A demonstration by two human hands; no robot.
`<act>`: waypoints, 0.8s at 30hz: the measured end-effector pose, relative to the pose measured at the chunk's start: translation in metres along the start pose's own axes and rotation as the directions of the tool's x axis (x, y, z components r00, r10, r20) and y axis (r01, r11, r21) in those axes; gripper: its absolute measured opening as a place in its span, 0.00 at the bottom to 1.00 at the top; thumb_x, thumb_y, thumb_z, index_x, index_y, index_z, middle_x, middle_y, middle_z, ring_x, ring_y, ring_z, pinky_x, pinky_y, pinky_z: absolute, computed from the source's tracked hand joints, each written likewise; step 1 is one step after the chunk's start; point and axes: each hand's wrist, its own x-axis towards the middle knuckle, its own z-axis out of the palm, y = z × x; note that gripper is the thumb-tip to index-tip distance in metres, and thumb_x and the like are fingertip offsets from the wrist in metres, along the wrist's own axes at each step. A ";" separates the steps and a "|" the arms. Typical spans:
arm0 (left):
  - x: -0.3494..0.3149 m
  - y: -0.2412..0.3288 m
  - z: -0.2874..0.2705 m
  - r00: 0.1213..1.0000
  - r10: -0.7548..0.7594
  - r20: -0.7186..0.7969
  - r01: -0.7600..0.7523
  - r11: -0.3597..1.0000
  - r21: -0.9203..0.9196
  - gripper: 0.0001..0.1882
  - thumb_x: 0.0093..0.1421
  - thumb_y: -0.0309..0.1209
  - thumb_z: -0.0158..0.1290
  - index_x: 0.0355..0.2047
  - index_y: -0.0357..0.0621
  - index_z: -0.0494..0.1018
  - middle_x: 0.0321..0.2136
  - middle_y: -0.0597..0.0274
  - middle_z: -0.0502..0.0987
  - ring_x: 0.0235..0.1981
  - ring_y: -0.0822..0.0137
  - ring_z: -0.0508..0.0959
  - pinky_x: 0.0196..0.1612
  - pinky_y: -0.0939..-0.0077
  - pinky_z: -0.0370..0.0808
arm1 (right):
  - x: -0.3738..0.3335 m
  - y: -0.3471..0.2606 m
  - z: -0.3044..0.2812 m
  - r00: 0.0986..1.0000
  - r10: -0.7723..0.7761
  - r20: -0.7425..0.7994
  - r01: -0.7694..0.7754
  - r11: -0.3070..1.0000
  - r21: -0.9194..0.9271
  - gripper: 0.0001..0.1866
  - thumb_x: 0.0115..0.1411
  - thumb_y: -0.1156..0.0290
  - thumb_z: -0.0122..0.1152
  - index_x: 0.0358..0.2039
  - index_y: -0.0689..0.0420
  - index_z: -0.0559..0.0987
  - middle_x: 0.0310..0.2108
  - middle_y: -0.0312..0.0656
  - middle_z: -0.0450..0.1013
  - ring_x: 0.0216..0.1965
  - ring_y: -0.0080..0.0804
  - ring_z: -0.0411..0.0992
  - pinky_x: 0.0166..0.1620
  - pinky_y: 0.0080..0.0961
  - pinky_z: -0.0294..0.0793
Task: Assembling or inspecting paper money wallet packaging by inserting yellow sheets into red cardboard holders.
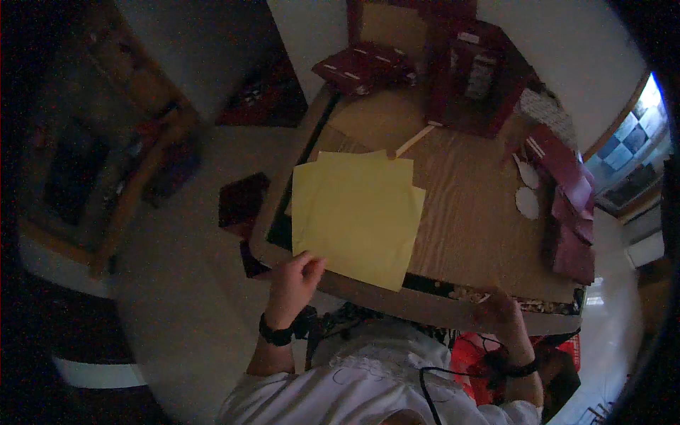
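Observation:
A loose stack of yellow sheets (358, 216), its corners out of line, lies on the left half of a wood-grain table (467, 191) and overhangs the front edge a little. At the near left corner of the stack, my left hand (294, 283) is closed, thumb and forefinger pinched on the sheet edge. My right hand (504, 319) is at the table's front right edge, beside a dark strip strewn with small pale bits (464, 292). Dimness and blur hide its fingers. A small whitish thing (484, 298) shows at its fingertips; I cannot tell whether it is held.
A narrow pale stick (413, 142) lies beyond the sheets. Dark red boxes (368, 67) and a tall open red case (474, 81) stand at the back. Pale scalloped pieces (526, 202) and reddish folded pieces (572, 234) line the right side. A red bag (467, 354) is below the table.

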 end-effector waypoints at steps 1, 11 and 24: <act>-0.002 0.000 0.001 0.911 0.408 -0.061 -0.389 0.899 0.200 0.18 0.55 0.38 0.55 0.43 0.43 0.70 0.41 0.54 0.73 0.43 0.65 0.73 0.38 0.68 0.72 | -0.002 -0.019 0.019 0.998 0.002 0.062 0.001 0.999 -0.036 0.29 0.58 0.47 0.48 0.48 0.59 0.70 0.35 0.36 0.70 0.31 0.26 0.67 0.30 0.23 0.67; 0.016 0.005 0.030 0.679 0.693 0.241 -0.672 0.455 0.584 0.37 0.49 0.48 0.58 0.58 0.52 0.60 0.60 0.49 0.54 0.62 0.45 0.50 0.59 0.42 0.49 | 0.156 -0.106 0.121 0.775 -0.292 0.561 0.600 0.059 -0.798 0.23 0.57 0.68 0.51 0.53 0.56 0.66 0.47 0.49 0.66 0.42 0.43 0.69 0.40 0.31 0.73; 0.030 0.013 0.030 0.669 0.725 0.161 -0.668 0.493 0.558 0.41 0.41 0.47 0.63 0.56 0.55 0.61 0.58 0.52 0.56 0.60 0.46 0.54 0.55 0.38 0.56 | 0.238 -0.154 0.186 0.957 -0.127 0.260 0.222 -0.253 -0.942 0.15 0.54 0.63 0.55 0.40 0.58 0.75 0.36 0.50 0.74 0.37 0.45 0.74 0.35 0.36 0.76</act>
